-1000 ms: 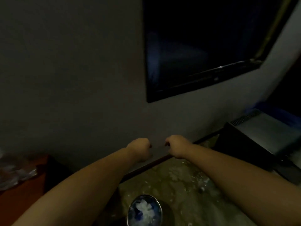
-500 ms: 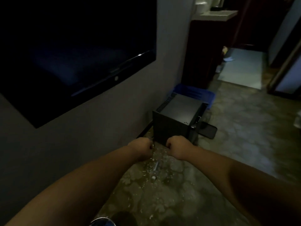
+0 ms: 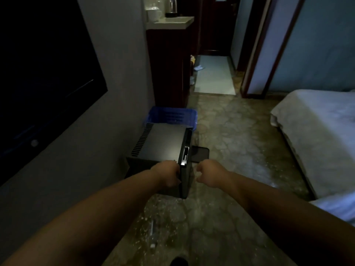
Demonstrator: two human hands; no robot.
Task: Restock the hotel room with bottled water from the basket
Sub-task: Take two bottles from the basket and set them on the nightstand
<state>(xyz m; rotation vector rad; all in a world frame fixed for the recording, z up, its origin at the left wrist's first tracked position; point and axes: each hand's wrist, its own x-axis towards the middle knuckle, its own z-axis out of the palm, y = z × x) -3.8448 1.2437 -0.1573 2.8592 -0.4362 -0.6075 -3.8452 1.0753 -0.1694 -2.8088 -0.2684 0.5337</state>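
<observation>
Both hands are clenched and empty, the left hand point(image 3: 167, 174) and the right hand point(image 3: 208, 175) held out ahead. The basket point(image 3: 172, 116) sits far, behind the black box point(image 3: 161, 146); its bottles are hidden. The dim room invites tripping on the box or floor point(image 3: 230, 146) litter. A bed point(image 3: 317, 131) lies right.

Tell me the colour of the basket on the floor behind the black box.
Blue; the basket shows best in the head view.
</observation>
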